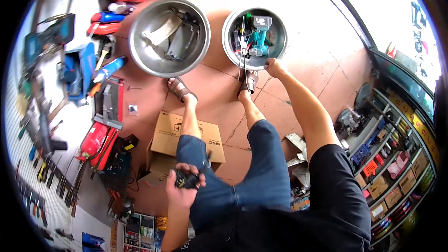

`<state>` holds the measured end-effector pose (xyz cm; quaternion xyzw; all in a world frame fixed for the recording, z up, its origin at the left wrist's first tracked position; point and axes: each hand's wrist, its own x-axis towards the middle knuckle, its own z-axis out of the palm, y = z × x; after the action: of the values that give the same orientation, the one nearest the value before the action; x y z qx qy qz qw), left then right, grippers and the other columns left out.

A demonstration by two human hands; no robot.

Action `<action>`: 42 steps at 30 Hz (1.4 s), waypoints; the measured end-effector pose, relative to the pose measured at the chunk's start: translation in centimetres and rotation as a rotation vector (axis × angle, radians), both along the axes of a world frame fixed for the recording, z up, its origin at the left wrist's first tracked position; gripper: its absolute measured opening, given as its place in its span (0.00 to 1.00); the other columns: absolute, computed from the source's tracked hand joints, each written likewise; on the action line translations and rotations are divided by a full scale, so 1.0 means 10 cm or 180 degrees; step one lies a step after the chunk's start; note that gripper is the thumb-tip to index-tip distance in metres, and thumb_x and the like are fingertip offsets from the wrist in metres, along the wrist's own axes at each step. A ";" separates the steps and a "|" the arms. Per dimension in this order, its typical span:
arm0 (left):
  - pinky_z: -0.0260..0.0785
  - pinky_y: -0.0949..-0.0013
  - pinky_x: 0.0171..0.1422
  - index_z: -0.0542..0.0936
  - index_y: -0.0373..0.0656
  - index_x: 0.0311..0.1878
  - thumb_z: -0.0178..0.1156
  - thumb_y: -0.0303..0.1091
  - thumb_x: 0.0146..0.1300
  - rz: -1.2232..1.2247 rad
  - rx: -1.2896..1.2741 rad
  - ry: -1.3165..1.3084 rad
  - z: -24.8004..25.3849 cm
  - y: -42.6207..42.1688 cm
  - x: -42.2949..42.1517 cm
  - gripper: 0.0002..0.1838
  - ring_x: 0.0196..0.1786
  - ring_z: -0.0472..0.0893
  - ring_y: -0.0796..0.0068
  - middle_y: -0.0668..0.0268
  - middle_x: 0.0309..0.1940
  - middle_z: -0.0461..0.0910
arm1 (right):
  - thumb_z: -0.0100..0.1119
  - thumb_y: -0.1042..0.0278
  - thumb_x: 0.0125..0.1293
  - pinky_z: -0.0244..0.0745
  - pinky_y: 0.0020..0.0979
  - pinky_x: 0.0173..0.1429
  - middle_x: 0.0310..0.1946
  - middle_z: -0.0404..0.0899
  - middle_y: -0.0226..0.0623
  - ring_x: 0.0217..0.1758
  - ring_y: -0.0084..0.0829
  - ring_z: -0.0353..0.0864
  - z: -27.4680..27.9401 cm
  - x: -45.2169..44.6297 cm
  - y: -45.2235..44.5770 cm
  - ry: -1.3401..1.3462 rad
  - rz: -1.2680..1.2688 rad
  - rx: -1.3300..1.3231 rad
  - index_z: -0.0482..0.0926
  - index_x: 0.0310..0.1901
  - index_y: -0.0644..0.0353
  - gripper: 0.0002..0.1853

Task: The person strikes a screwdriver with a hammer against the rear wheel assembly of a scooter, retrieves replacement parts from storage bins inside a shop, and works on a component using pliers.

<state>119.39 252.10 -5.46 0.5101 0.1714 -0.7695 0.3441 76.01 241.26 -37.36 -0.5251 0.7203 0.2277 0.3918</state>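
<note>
My left hand (pixel 181 195) is above my thigh, its fingers wrapped round a small black part (pixel 187 180) with a metal end sticking up; its exact kind is not clear. My right hand (pixel 276 67) is reached forward and closed at the near rim of the right metal basin (pixel 283 35), apparently gripping it. Inside that basin lie a teal cordless drill (pixel 259 42) with a grey battery and several long thin tools (pixel 242 39). To its left a larger metal basin (pixel 136 42) holds a flat pale piece (pixel 163 31) and a grey casing (pixel 181 44).
A cardboard box (pixel 186 133) stands by my left leg. A red toolbox (pixel 100 142) and a blue spray can (pixel 110 68) are to the left, near a wall of hanging tools (pixel 44 158). Shelves of goods (pixel 392 177) line the right side.
</note>
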 end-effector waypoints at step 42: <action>0.71 0.52 0.41 0.74 0.42 0.45 0.48 0.55 0.68 0.0031 0.0637 -0.0420 -1.05 0.35 -0.54 0.23 0.39 0.77 0.52 0.57 0.39 0.75 | 0.60 0.56 0.58 0.72 0.46 0.59 0.52 0.74 0.54 0.56 0.53 0.75 -2.40 0.42 -0.21 -0.0694 -0.0304 -0.1631 0.68 0.61 0.61 0.31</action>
<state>113.97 255.57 -15.93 0.5905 0.2268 -0.7116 0.3057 80.20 239.13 -61.36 -0.5940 0.7319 -0.0384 0.3317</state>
